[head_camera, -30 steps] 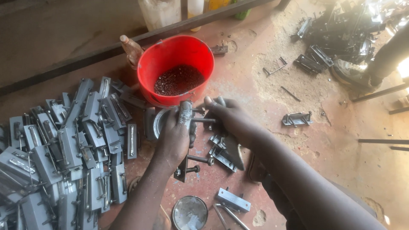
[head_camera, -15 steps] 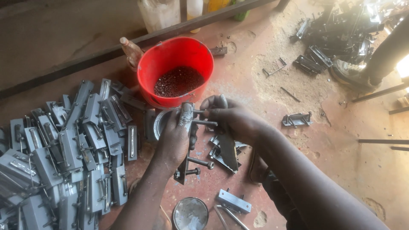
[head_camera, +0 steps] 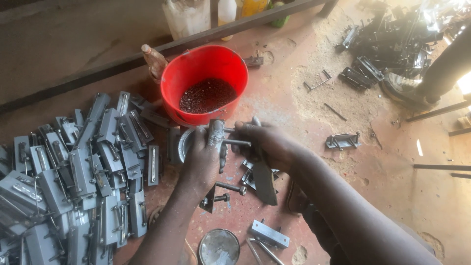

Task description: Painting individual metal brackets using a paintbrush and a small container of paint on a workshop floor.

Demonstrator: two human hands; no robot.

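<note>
A heap of grey metal latches (head_camera: pixel 73 181) covers the floor (head_camera: pixel 402 196) at the left. Beside it, the left hand (head_camera: pixel 198 164) is clenched around a grey latch piece (head_camera: pixel 215 135), held upright just in front of the red bucket (head_camera: pixel 206 81) of dark small parts. A bolt rod (head_camera: pixel 238 143) runs across from that piece to the right hand (head_camera: pixel 267 142), whose fingers are pinched shut on it. More bolts (head_camera: pixel 230 187) and a flat dark plate (head_camera: pixel 265 181) lie beneath both hands.
</note>
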